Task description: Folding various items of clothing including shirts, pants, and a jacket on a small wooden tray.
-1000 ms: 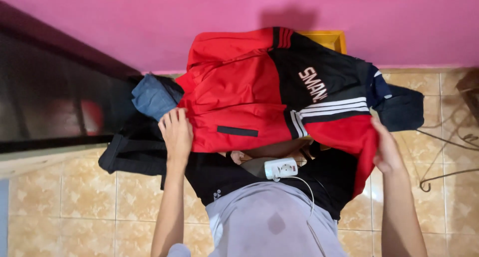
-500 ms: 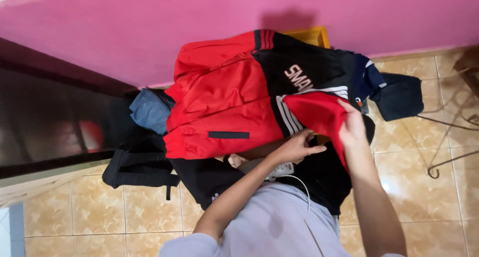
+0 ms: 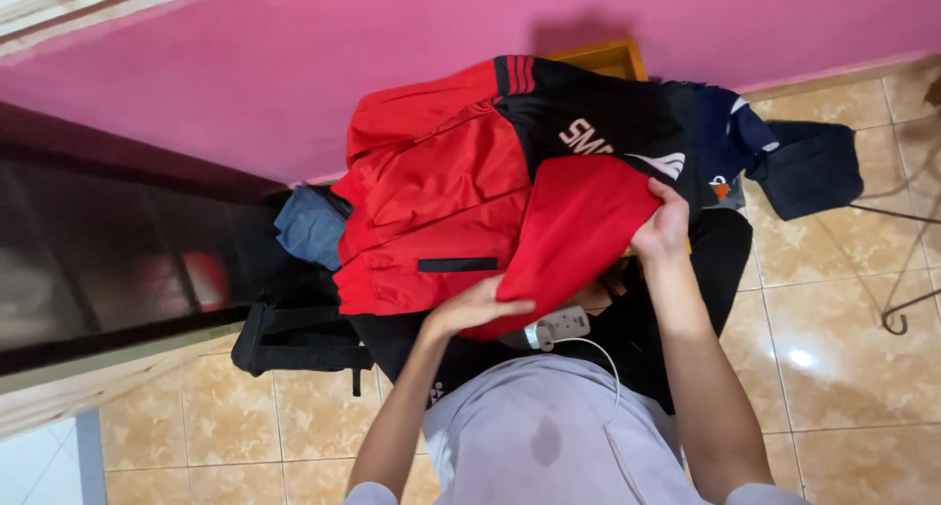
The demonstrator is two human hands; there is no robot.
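We see a red and black jacket (image 3: 441, 211) spread over a heap of dark clothes on the tiled floor (image 3: 833, 309), close against a pink wall (image 3: 294, 64). The jacket is mostly red on its front, with a short black pocket slit low on the red panel, and its upper shoulder part is black with thin red stripes at the top edge and white lettering across it. One red sleeve (image 3: 573, 230) is folded in across the body and lies over the black part and the red front.

Our left hand (image 3: 477, 309) lies flat on the lower end of that sleeve, fingers pressed together and stretched out over the cloth. Our right hand (image 3: 665, 226) grips the sleeve's upper right edge, fingers curled over the fold and thumb beneath, so it pinches the red cloth.

Just below the sleeve, between our forearms, a white power strip (image 3: 559, 326) lies on black cloth (image 3: 716, 260), and its white cable (image 3: 613, 387) runs down over our grey lap (image 3: 549, 436). A blue garment (image 3: 312, 228) sticks out at the jacket's left side, with a black bag (image 3: 294, 338) below it. To the right a navy garment (image 3: 809, 167) lies on the tiles, just beside the jacket's black shoulder. A yellow box (image 3: 603, 62) shows behind the jacket at the wall. A dark glossy cabinet (image 3: 108, 260) stands at the left.
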